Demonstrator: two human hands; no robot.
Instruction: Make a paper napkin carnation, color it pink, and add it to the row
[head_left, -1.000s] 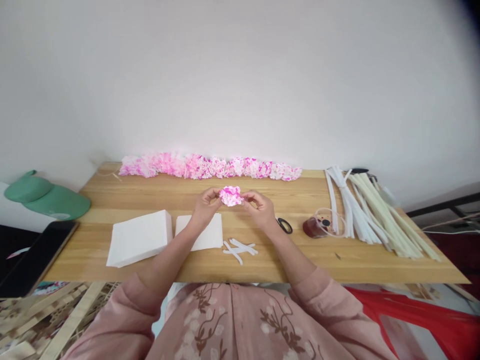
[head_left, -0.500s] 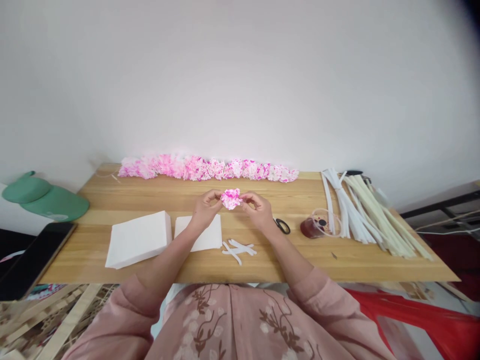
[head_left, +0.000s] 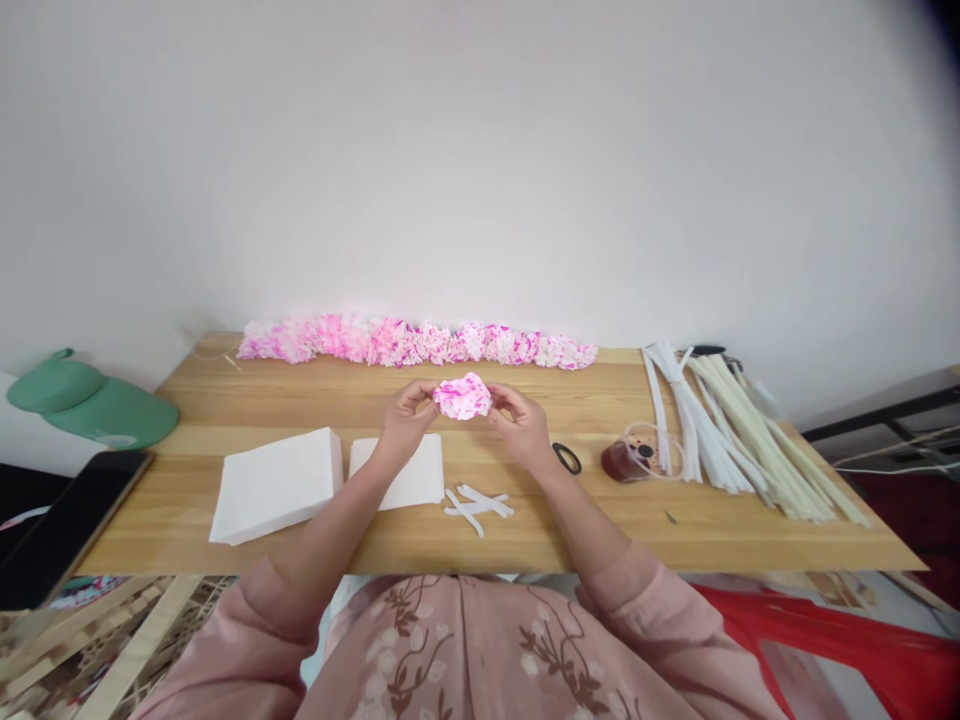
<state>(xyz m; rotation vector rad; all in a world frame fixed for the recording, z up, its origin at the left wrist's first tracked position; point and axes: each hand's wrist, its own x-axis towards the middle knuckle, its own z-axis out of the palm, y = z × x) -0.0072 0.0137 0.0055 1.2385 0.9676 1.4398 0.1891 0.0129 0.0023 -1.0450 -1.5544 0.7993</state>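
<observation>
A crumpled pink-and-white paper flower (head_left: 463, 397) is held above the middle of the table between my two hands. The fingers of my left hand (head_left: 409, 418) pinch its left edge. On the other side, my right hand (head_left: 519, 420) pinches its right edge. Below the left wrist lies a thin stack of white paper (head_left: 411, 474), partly covered by the forearm. Several short white strips (head_left: 478, 503) lie crossed between my forearms. Black-handled scissors (head_left: 567, 458) show beside the right wrist, their blades hidden by it.
A row of pink-and-white paper flowers (head_left: 420, 342) lines the wall. At left are a thick paper stack (head_left: 274, 487), a green visor cap (head_left: 94, 400) and a black phone (head_left: 71, 520). To the right stand a cup of dark red liquid (head_left: 624, 460) and bundled white (head_left: 705, 430) and cream strips (head_left: 765, 440).
The paper flower has spread wider and looks flatter, and my hands have moved slightly apart with it. The things on the table stay where they were; the view has tilted a little.
</observation>
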